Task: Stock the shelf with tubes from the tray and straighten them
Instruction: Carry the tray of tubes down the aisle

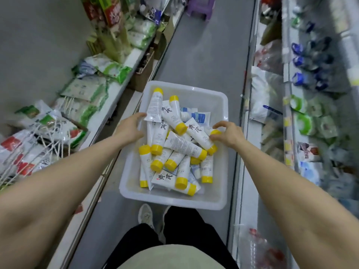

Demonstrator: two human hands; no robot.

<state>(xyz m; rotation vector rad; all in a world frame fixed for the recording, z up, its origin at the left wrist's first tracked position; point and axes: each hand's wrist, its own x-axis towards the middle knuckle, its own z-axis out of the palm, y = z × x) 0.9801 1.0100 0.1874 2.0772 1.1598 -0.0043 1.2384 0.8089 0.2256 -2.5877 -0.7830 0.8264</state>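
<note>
A translucent white tray (217, 200) sits on the grey aisle floor in front of my feet. It holds a jumbled pile of several white tubes with yellow caps (175, 142), plus a few blue-and-white ones (196, 115). My left hand (130, 129) reaches over the tray's left wall, its fingers at the crimped end of an upright-lying tube (155, 105). My right hand (227, 134) curls its fingers around the yellow cap end of a tube (200, 135) at the tray's right side.
Low shelves run along both sides of the narrow aisle. The left shelf (124, 61) carries bagged goods in green, white and red. The right shelving (287, 121) holds packets and blue bottles, blurred. A purple stool (202, 6) stands far down the aisle. A cardboard box (141, 74) sits under the left shelf.
</note>
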